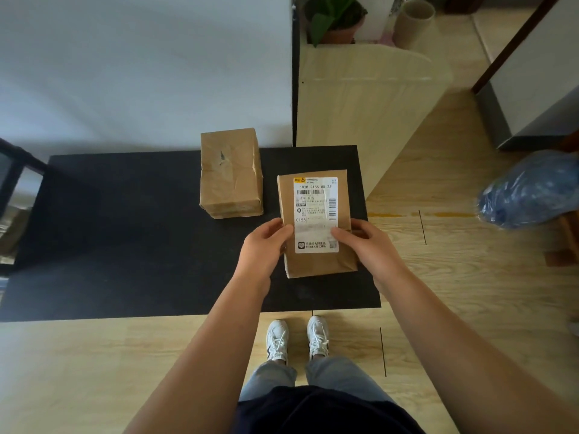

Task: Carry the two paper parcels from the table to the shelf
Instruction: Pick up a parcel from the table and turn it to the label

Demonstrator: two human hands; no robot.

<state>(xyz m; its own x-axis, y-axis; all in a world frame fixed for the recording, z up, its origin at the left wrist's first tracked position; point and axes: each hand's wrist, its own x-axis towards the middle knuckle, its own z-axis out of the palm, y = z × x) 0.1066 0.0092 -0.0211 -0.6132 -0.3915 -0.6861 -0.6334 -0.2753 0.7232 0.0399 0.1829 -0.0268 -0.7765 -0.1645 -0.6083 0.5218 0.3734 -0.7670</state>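
Observation:
Two brown paper parcels lie on a low black table. The plain parcel rests near the table's far edge, untouched. The labelled parcel, with a white shipping label, sits by the table's right edge. My left hand grips its left side and my right hand grips its right side, thumbs on top. Whether it is lifted off the table I cannot tell. A light wooden shelf unit stands just beyond the table on the right.
A white wall backs the table. A potted plant and a cardboard tube stand behind the wooden unit. A blue plastic bag lies at the right. A dark chair frame is at the left. Wood floor surrounds my feet.

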